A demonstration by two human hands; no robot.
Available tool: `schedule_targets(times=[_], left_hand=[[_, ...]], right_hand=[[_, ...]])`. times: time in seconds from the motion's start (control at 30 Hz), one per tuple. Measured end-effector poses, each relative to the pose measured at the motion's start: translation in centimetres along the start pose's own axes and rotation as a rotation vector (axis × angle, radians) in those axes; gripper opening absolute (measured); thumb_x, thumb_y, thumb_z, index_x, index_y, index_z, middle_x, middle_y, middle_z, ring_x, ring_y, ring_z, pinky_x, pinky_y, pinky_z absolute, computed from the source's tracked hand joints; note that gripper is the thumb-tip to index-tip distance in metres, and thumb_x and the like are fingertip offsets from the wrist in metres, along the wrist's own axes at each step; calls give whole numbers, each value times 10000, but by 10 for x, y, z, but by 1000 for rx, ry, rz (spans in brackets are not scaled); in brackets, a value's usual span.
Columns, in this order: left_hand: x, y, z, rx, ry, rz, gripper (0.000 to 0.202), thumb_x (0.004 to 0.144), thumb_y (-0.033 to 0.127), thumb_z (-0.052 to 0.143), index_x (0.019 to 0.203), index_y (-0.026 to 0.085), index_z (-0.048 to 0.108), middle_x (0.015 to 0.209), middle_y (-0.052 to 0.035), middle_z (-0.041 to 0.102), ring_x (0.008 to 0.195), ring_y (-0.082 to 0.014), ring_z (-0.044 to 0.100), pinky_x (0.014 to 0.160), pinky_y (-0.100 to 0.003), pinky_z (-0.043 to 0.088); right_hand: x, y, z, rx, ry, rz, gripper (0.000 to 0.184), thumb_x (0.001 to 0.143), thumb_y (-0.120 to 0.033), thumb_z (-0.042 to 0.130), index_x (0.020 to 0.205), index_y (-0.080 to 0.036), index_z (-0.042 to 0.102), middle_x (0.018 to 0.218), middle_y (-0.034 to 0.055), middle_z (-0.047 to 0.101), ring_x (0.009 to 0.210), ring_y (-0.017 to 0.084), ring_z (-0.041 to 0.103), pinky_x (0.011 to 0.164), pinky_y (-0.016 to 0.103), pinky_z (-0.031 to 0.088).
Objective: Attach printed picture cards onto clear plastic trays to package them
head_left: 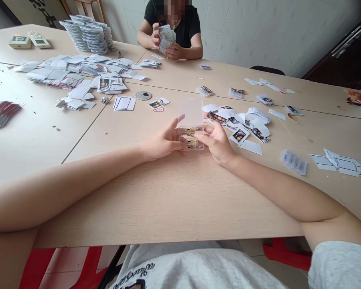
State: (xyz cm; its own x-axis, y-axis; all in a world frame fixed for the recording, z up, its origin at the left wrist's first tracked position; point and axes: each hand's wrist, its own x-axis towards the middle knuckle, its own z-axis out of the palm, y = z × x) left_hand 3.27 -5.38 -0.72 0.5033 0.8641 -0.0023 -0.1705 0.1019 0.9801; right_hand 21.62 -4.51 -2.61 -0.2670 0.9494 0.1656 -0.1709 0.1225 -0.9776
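Note:
A small clear plastic box (191, 127) with its lid raised stands on the wooden table (174, 200), and gold-coloured items show in its lower half. My left hand (164, 141) grips the box's left side, thumb up along the edge. My right hand (217, 143) holds the right side, fingers curled against it. A heap of small printed cards (246, 124) lies just right of the box.
Across the table a person in a black top holds a packet (166, 38) in both hands. Stacked clear packets (88, 34) and scattered white cards (78, 74) fill the far left. A round metal disc (143, 95), a blister pack (294, 161) and more cards (343, 162) lie nearby.

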Motion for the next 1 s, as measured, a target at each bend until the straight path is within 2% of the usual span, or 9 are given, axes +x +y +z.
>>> schedule_targets(times=[0.2,0.4,0.63,0.8,1.0], left_hand=[[0,3,-1,-30,73,-58,938,706,34,620,1485,283,160,1387,-168,491,988,-239,655,797,-393,557],[-1,7,0,-54,84,-67,916,706,12,614,1472,286,194,1402,-158,479,953,-211,661,787,-364,562],[-1,6,-1,-39,80,-61,977,686,2,626,1492,268,142,1396,-185,476,990,-249,660,873,-471,538],[-1,5,-2,-34,75,-64,973,692,12,628,1490,282,141,1410,-174,463,1015,-254,655,877,-481,540],[-1,7,-2,-76,114,-83,886,709,15,620,1462,266,227,1385,-165,495,999,-241,663,864,-446,549]], right_hand=[[1,-4,-2,95,-38,29,594,725,-331,693,1203,-246,350,1130,77,623,1088,239,591,949,447,498],[-1,-3,1,55,-54,15,668,689,-310,742,1212,-255,329,1206,72,588,1139,236,568,964,455,504],[0,-2,2,47,-54,1,648,675,-274,763,1182,-247,359,1181,70,604,1101,235,592,929,447,530],[-1,-1,1,28,-53,-23,657,683,-275,759,1198,-256,352,1188,67,602,1117,237,586,938,450,527],[0,0,-3,34,-106,-16,483,763,-293,668,1158,-241,397,1210,55,593,1132,218,573,983,439,498]])
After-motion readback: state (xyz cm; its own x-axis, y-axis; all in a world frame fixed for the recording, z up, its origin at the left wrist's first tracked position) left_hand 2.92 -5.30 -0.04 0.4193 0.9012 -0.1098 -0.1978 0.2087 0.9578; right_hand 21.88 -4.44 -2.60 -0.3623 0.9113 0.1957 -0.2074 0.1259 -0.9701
